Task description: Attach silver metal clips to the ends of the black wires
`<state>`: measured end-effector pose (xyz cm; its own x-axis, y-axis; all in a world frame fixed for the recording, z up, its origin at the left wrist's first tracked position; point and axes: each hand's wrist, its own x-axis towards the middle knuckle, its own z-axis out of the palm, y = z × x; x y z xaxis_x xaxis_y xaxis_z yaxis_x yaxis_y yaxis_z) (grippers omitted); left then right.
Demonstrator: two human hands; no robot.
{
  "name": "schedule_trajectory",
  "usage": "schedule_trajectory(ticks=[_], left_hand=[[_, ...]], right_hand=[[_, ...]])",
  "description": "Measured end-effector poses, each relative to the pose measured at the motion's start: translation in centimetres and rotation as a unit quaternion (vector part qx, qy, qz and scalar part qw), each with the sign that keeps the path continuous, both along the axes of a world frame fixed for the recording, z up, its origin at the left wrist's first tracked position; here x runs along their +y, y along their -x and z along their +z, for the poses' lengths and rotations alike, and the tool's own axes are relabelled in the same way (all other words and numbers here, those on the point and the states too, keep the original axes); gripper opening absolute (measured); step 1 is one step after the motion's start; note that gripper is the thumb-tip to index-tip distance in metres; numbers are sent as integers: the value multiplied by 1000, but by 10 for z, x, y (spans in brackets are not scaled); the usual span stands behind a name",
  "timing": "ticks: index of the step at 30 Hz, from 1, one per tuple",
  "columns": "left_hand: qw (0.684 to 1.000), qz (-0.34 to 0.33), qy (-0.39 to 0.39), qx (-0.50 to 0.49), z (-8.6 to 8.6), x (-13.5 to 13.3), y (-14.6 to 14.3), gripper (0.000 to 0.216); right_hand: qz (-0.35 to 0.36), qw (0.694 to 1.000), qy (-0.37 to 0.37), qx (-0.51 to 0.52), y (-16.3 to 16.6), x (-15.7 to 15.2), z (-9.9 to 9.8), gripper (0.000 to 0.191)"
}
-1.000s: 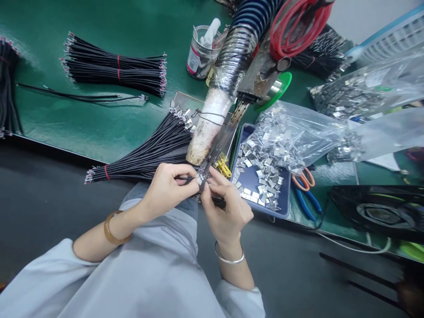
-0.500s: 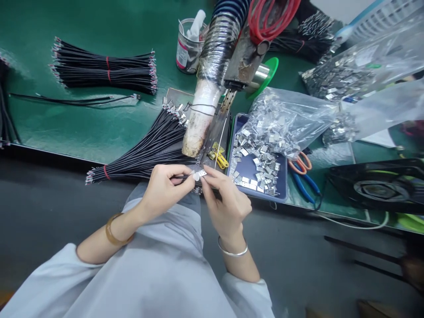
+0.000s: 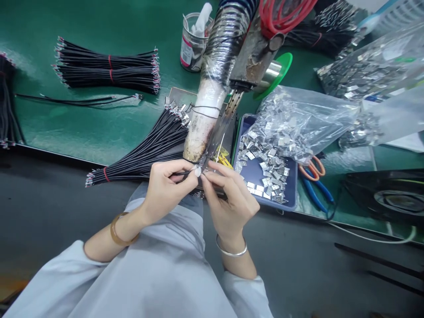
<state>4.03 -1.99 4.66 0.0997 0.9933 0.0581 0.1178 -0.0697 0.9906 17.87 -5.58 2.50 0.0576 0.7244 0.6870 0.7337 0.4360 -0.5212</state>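
My left hand [image 3: 165, 187] pinches the end of a thin black wire [image 3: 180, 175] at the near table edge. My right hand [image 3: 228, 198] meets it fingertip to fingertip and pinches a small silver metal clip [image 3: 199, 171] against the wire end. Both hands sit just below the tip of a soldering iron [image 3: 212, 145] fixed under a foil-wrapped fume hose [image 3: 225, 48]. A fanned bundle of black wires [image 3: 149, 150] with a red band lies just left of the hands.
A blue tray [image 3: 265, 170] of several silver clips lies right of the hands under a clear bag of clips [image 3: 298, 123]. Scissors [image 3: 313, 181], a solder spool [image 3: 276, 70], a jar [image 3: 192, 44] and another wire bundle [image 3: 109, 73] rest on the green mat.
The view has shifted slightly. My hands stay pinched together at the wire end and have crept a little closer to the soldering iron tip.
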Motion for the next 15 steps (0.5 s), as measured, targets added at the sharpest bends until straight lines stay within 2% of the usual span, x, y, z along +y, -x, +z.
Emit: schedule_trajectory(ticks=[8,12,15], left_hand=[[997,-46,52,19,-3,-1,3,20],[997,-54,45,30,-4,-4,3,19],[994,-92,18,54,-8,-7,7,21]], right_hand=[[18,1000,20,-8,-4,-7,-1,19],[22,1000,16,-13,-4,-8,-2,20],[37,999,15,5,-10,-10,-2,16]])
